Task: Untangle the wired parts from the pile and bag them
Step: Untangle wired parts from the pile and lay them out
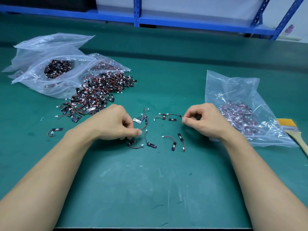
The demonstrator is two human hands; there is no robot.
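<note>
A tangled pile of small black wired parts [98,95] with red-black leads and white plugs spills from clear bags at the left. Several separated wired parts [150,144] lie spread on the green mat between my hands. My left hand [115,125] has its fingers curled, pinching the end of a wired part [143,126] at its fingertips. My right hand [202,119] pinches the end of another wired part [173,117] between thumb and forefinger. A clear bag [233,90] holding sorted parts lies to the right of my right hand.
Clear zip bags [50,54] with more parts lie at the back left. One stray part [55,130] lies left of my left arm. A paintbrush [293,130] rests at the right edge. Blue shelving [183,22] stands behind the green mat [150,180].
</note>
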